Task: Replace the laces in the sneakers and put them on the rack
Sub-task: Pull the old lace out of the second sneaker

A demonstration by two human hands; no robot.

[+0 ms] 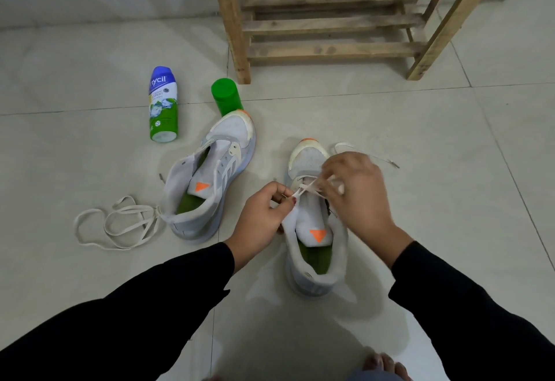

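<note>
1. Nearest, at the bottom edge: bare toes on the tiled floor, with black sleeves reaching forward on either side.
2. A little further out: left hand, thumb and forefinger pinched on a strand of the white lace, just over the tongue of the near sneaker; other fingers curled in.
3. Level with it: right hand, fingers bent down over the same lace at the eyelets and gripping it. Exact fingertip hold hidden behind the back of the hand.
4. Between the hands: near sneaker upright on the floor, toe pointing away. Laced only at the rows nearest the toe, as far as can be told; one tail of lace trailing on the floor beyond the right hand.
5. Further out to the left: second sneaker, leaning over, no lace in its eyelets. Loose lace coiled on the floor at its heel; old or new, impossible to tell.
6. Beyond that: bottle lying on its side, green can upright just behind the second sneaker's toe.
7. Farthest: wooden rack by the wall, neither sneaker on it yet.
8. Judged early in the task: one lacing barely begun, the other not begun, both shoes yet to be racked.
</note>
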